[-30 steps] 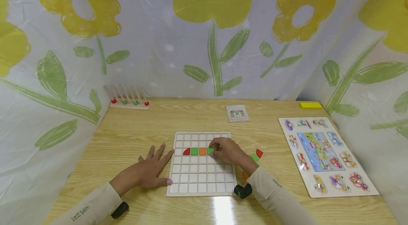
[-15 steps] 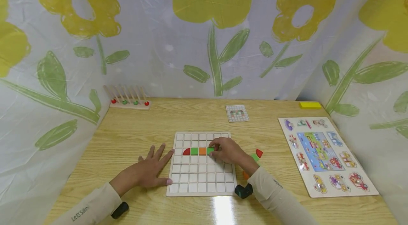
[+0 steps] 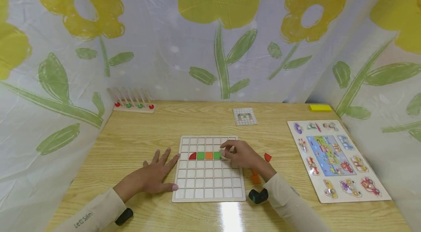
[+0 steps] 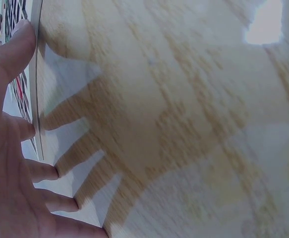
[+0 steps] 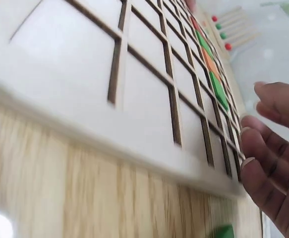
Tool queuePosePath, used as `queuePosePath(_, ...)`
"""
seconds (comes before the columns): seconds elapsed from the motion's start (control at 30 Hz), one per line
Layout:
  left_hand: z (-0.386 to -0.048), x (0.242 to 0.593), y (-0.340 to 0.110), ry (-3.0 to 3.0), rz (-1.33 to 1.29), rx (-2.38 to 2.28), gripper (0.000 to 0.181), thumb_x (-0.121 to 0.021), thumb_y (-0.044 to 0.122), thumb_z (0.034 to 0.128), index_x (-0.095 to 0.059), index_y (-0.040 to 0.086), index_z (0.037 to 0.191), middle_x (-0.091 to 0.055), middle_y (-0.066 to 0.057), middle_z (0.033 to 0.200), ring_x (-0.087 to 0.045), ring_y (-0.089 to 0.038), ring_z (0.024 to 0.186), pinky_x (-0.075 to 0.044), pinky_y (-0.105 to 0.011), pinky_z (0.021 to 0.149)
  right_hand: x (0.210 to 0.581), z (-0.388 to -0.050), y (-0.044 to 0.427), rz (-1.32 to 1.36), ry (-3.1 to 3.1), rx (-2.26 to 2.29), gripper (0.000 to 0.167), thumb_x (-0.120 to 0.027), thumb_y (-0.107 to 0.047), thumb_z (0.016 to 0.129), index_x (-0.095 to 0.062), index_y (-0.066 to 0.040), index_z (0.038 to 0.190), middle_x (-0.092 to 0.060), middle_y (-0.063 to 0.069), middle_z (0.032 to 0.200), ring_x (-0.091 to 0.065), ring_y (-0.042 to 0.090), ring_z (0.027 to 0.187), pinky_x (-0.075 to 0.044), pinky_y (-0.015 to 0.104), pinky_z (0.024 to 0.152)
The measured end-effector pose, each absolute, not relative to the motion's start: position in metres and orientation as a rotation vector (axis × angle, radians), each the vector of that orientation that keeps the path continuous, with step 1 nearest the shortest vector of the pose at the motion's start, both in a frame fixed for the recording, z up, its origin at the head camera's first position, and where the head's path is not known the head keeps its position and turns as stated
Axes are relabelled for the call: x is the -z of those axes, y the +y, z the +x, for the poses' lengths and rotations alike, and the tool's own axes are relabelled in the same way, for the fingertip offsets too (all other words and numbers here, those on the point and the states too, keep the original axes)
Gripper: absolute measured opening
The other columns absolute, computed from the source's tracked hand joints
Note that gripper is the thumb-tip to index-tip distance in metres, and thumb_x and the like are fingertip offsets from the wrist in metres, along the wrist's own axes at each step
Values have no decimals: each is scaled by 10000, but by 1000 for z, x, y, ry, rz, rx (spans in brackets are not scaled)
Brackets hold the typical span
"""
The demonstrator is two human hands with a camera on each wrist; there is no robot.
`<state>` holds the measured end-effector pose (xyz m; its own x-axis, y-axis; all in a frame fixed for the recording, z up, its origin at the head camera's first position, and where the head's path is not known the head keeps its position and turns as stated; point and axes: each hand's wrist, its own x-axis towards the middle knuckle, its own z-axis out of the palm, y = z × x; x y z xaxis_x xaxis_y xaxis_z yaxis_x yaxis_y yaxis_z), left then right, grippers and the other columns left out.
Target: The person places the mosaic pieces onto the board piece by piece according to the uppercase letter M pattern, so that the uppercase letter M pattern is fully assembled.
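Observation:
A white grid board (image 3: 209, 173) lies on the table with a row of pieces in its third row: a red quarter-round (image 3: 192, 156), a green square (image 3: 200, 155), an orange square (image 3: 209, 155) and another green square (image 3: 217, 155). My right hand (image 3: 241, 154) hovers over the board's right side, just right of that last green square, fingers loosely bent and holding nothing; the right wrist view shows the hand (image 5: 275, 148) apart from the green piece (image 5: 217, 89). My left hand (image 3: 154, 177) lies spread, thumb and a fingertip at the board's left edge; the left wrist view shows its palm (image 4: 10, 183).
Beside my right forearm lie a red piece (image 3: 268, 157) and orange pieces (image 3: 255, 179). A small pattern card (image 3: 245, 117) is behind the board. A picture puzzle (image 3: 315, 184) and yellow block (image 3: 320, 108) are at right, a peg rack (image 3: 134, 109) at back left.
My right hand has let go of the green square and moved a little to the right, uncovering it. The left hand has stayed in place.

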<state>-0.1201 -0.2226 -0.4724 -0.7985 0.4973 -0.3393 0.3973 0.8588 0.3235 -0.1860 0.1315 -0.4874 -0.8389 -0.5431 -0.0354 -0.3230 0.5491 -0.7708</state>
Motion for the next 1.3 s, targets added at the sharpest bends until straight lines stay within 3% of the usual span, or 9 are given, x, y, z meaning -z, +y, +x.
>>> queuePosePath(0.3,-120,474,-223,2619,655,-330,1032,-566,732,878,-159,147,1624,-75,-296,1650,-81,-645,1447,-236,-885,912,487,-189,166,-744,2526,1272,242,-648,-190,997,-705,-65,1197,-685,64,1004,-543,121,599,-469,249,538)
queuePosePath(0.63,-120,475,-224,2638,667,-297,1019,-551,731,889,-154,148,1625,-79,-301,1647,-93,-647,1444,-243,-887,904,484,-189,205,-672,2565,1235,261,-639,-183,1001,-700,-39,1210,-694,114,1057,-616,206,600,-488,262,539)
queuePosePath(0.83,-120,475,-224,2635,666,-293,1022,-544,741,885,-153,155,1626,-82,-293,1650,-92,-638,1450,-246,-883,909,489,-190,232,-616,2582,1184,272,-664,-208,986,-708,-41,1196,-691,103,1034,-553,153,520,-461,272,479)
queuePosePath(1.03,-120,473,-223,2634,664,-280,1020,-554,734,885,-161,151,1624,-89,-291,1650,-101,-638,1449,-257,-883,900,494,-189,251,-605,2564,1178,271,-676,-198,977,-708,-27,1185,-692,105,1005,-602,136,576,-522,276,556)
queuePosePath(1.3,-120,472,-223,2628,663,-302,1017,-562,723,888,-158,149,1624,-81,-292,1650,-92,-639,1449,-245,-886,902,494,-186,267,-622,2631,1112,209,-681,-162,969,-734,-59,1144,-711,71,990,-602,64,640,-507,251,602)
